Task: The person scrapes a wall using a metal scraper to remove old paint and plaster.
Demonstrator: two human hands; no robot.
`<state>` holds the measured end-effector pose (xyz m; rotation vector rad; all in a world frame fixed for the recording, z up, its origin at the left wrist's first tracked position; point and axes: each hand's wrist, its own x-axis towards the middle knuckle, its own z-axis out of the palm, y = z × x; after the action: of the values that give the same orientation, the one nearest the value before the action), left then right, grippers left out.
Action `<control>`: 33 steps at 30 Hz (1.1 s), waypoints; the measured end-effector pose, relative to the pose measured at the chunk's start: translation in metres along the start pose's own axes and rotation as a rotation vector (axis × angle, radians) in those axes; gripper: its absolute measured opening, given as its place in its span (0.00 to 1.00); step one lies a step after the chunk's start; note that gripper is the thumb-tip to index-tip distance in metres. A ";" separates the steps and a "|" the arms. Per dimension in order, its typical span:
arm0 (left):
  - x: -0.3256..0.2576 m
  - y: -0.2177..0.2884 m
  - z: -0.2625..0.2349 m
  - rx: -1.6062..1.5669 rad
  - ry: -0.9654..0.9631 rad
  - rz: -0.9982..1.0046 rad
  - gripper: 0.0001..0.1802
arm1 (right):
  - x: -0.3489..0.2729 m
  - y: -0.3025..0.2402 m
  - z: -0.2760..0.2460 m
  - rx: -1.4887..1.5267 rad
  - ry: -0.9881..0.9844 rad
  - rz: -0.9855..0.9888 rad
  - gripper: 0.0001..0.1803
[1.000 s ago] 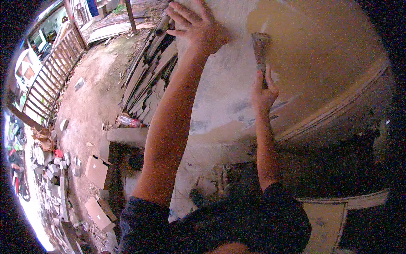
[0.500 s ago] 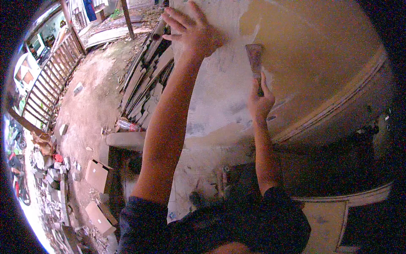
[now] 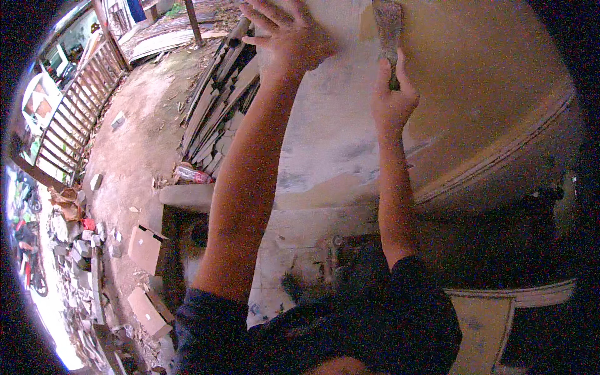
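My right hand (image 3: 395,103) is closed round the handle of a scraper (image 3: 389,28) with a wide, worn blade that points away from me. The blade's far edge lies at the top of the picture, against or close to a large wall-like surface (image 3: 337,134). This surface is pale grey-white on the left and yellowish-tan on the right, with scuffed dark patches lower down. To the left, my left hand (image 3: 299,40) is stretched out with fingers spread and seems to rest flat on the pale part. It holds nothing.
A stack of planks (image 3: 225,106) leans left of the surface. Below it, a plastic bottle (image 3: 192,174) lies by a rounded ledge (image 3: 186,196). Cardboard boxes (image 3: 146,250), a rubble heap (image 3: 81,247) and a wooden railing (image 3: 81,119) line the left. A raised moulding (image 3: 500,150) curves along the right.
My right hand has moved the scraper farther up and slightly right along the surface. My left hand stays spread in nearly the same place; the view has shifted a little.
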<state>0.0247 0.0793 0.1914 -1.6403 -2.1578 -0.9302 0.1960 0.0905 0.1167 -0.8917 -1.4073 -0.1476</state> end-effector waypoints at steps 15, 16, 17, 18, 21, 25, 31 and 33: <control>0.007 -0.010 0.039 0.016 0.312 0.083 0.72 | -0.046 0.018 -0.033 -0.097 -0.187 0.335 0.23; 0.009 -0.010 0.040 0.001 0.309 0.057 0.72 | -0.042 0.019 -0.033 -0.081 -0.176 0.321 0.23; 0.010 -0.013 0.047 -0.006 0.305 0.057 0.72 | -0.044 0.023 -0.033 -0.089 -0.177 0.320 0.23; 0.012 -0.018 0.053 0.028 0.341 0.086 0.71 | -0.047 0.029 -0.031 -0.071 -0.143 0.243 0.23; 0.010 -0.021 0.055 0.031 0.350 0.142 0.71 | -0.054 0.030 -0.035 -0.091 -0.155 0.238 0.23; 0.011 -0.018 0.044 -0.011 0.304 0.106 0.72 | -0.036 0.012 -0.034 -0.018 -0.214 0.381 0.23; 0.003 -0.011 0.040 -0.057 0.278 0.129 0.74 | -0.038 0.028 -0.033 -0.011 -0.100 0.255 0.23; 0.009 -0.017 0.046 -0.105 0.275 0.129 0.75 | -0.030 0.019 -0.029 -0.062 -0.140 0.236 0.23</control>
<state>0.0128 0.1128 0.1564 -1.5711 -1.8282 -1.1704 0.2231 0.0731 0.0844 -1.1300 -1.4204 0.0519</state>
